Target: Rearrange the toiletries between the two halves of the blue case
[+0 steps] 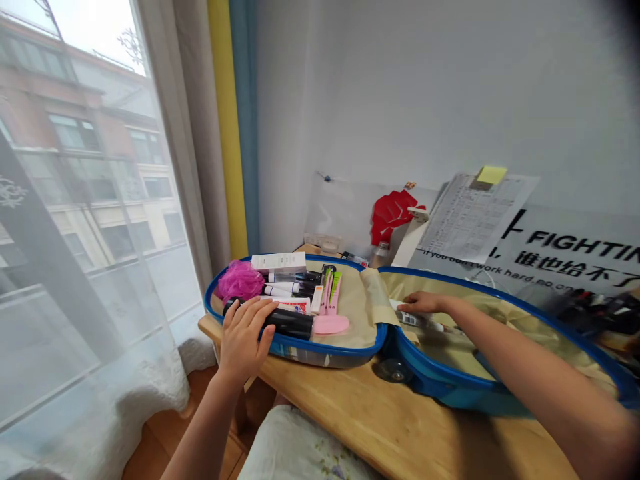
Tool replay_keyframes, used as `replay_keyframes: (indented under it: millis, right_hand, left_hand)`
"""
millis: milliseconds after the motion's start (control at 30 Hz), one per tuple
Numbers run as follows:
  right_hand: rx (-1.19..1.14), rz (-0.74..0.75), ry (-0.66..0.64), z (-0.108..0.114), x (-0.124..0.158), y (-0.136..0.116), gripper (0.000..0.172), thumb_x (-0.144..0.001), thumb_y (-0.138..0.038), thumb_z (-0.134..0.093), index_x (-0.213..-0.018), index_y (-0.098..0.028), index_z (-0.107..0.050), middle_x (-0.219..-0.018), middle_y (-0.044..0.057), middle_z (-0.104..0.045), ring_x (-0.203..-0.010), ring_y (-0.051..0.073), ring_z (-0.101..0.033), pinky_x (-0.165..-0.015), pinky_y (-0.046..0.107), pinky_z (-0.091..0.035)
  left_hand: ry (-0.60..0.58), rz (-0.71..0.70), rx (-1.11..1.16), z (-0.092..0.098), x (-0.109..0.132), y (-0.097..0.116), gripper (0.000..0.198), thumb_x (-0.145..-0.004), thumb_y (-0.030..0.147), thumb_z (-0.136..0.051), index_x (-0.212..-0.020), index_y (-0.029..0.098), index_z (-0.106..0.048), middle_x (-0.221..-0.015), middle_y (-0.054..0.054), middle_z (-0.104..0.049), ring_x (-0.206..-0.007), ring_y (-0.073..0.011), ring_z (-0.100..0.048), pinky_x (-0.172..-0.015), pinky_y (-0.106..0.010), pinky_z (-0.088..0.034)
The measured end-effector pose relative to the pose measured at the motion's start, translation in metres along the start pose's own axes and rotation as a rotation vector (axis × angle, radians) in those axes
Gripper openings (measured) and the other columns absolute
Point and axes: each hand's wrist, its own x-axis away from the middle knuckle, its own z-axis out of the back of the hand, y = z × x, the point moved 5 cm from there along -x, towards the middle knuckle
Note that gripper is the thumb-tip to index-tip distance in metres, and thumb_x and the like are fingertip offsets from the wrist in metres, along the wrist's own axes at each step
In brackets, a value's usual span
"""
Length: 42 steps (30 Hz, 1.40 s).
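Observation:
A blue-rimmed suitcase (327, 349) lies open, its two halves spread to left and right. In the left half my left hand (249, 328) curls over a black cylinder (295, 324), fingers on top and thumb on the near side. A pink rounded piece (331, 325) is at the cylinder's right end. My right hand (423, 303) reaches into the right half, fingers closed around a white tube (410, 319) with a barcode label; part of it is hidden. Near my left hand are a magenta bath puff (241, 280), a white box (279, 262), white-and-black markers (281, 288) and slim pink-green packets (335, 293).
The suitcase sits on a wooden table (350, 400). Behind it are a grey wall, a red paper cutout (393, 215) and clipped printed sheets (473, 213). A sheer curtain (90, 300) covers the window at left. Dark items (595, 313) lie at far right.

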Motion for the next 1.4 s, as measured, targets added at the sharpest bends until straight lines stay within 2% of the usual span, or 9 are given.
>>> replay_keyframes:
  millis: [333,533,733,833,933,1067,1133,1267,1400]
  right_hand:
    - [-0.093,-0.025,-0.015,0.003,0.007,0.007,0.059,-0.062,-0.067,-0.063,-0.09,-0.016,-0.07,-0.102,0.016,-0.069,-0.097,0.031,-0.063,-0.084,0.038,-0.047]
    - [-0.212,-0.006,0.034,0.021,0.025,0.003,0.047,-0.054,-0.061,-0.071,-0.074,-0.019,-0.068,-0.082,0.011,-0.068,-0.082,0.027,-0.064,-0.07,0.034,-0.049]
    - [-0.37,-0.005,0.169,0.056,0.055,-0.001,0.064,-0.071,-0.074,-0.044,-0.098,-0.02,-0.063,-0.077,0.01,-0.062,-0.062,0.017,-0.055,-0.053,0.029,-0.043]
    - [-0.44,0.06,0.241,0.072,0.062,-0.038,0.067,-0.076,-0.075,-0.037,-0.109,-0.02,-0.058,-0.082,0.006,-0.061,-0.06,0.013,-0.052,-0.052,0.026,-0.041]
    - [-0.475,0.212,0.241,0.077,0.066,-0.106,0.059,-0.078,-0.063,-0.048,-0.117,-0.02,-0.054,-0.089,0.004,-0.061,-0.064,0.011,-0.052,-0.057,0.024,-0.042]
    - [-0.412,0.457,0.052,0.053,0.064,-0.207,0.047,-0.081,-0.038,-0.053,-0.124,-0.02,-0.049,-0.102,0.005,-0.062,-0.068,0.01,-0.053,-0.065,0.024,-0.044]
    - [-0.401,0.502,-0.022,0.035,0.058,-0.242,0.045,-0.079,-0.033,-0.055,-0.122,-0.02,-0.05,-0.099,0.004,-0.063,-0.066,0.01,-0.053,-0.062,0.024,-0.044]
    - [-0.4,0.541,-0.096,0.005,0.04,-0.283,0.043,-0.079,-0.03,-0.056,-0.12,-0.02,-0.051,-0.078,-0.001,-0.061,-0.058,0.009,-0.051,-0.054,0.022,-0.042]
    - [-0.413,0.601,-0.112,-0.006,0.027,-0.297,0.044,-0.08,-0.03,-0.056,-0.123,-0.021,-0.051,-0.074,-0.004,-0.059,-0.058,0.008,-0.048,-0.055,0.02,-0.04]
  left_hand:
    - [0.01,0.003,-0.001,0.0,-0.004,0.001,0.036,-0.095,0.033,-0.035,-0.117,0.022,-0.061,-0.117,-0.005,-0.067,-0.112,-0.0225,-0.055,-0.106,-0.041,-0.025]
    - [0.018,0.009,0.012,0.001,-0.002,0.002,0.035,-0.096,0.033,-0.035,-0.117,0.022,-0.06,-0.117,-0.005,-0.067,-0.113,-0.0225,-0.055,-0.106,-0.041,-0.025]
    - [0.026,0.001,0.022,0.001,-0.002,0.002,0.034,-0.096,0.033,-0.034,-0.118,0.022,-0.059,-0.116,-0.004,-0.067,-0.113,-0.0225,-0.054,-0.105,-0.042,-0.024]
    - [0.034,-0.003,0.021,0.001,-0.003,0.002,0.034,-0.096,0.033,-0.034,-0.117,0.022,-0.059,-0.115,-0.004,-0.067,-0.112,-0.0226,-0.055,-0.105,-0.042,-0.024]
    - [0.037,0.006,0.018,0.002,-0.003,0.003,0.035,-0.096,0.034,-0.034,-0.116,0.022,-0.06,-0.115,-0.005,-0.067,-0.111,-0.0226,-0.055,-0.104,-0.041,-0.025]
    - [0.022,0.024,0.024,0.001,-0.002,0.002,0.035,-0.095,0.034,-0.035,-0.117,0.023,-0.06,-0.116,-0.005,-0.067,-0.113,-0.0225,-0.055,-0.105,-0.042,-0.025]
    - [0.02,0.027,0.031,0.0,-0.001,0.001,0.035,-0.095,0.033,-0.035,-0.117,0.023,-0.06,-0.117,-0.005,-0.067,-0.114,-0.0226,-0.054,-0.106,-0.042,-0.025]
    - [0.02,0.028,0.037,0.0,-0.001,0.001,0.035,-0.095,0.033,-0.035,-0.117,0.023,-0.061,-0.116,-0.006,-0.067,-0.114,-0.0229,-0.054,-0.106,-0.042,-0.025]
    - [0.027,0.019,0.031,0.0,-0.001,0.001,0.035,-0.095,0.033,-0.036,-0.118,0.022,-0.06,-0.116,-0.005,-0.067,-0.113,-0.0233,-0.055,-0.105,-0.043,-0.025]
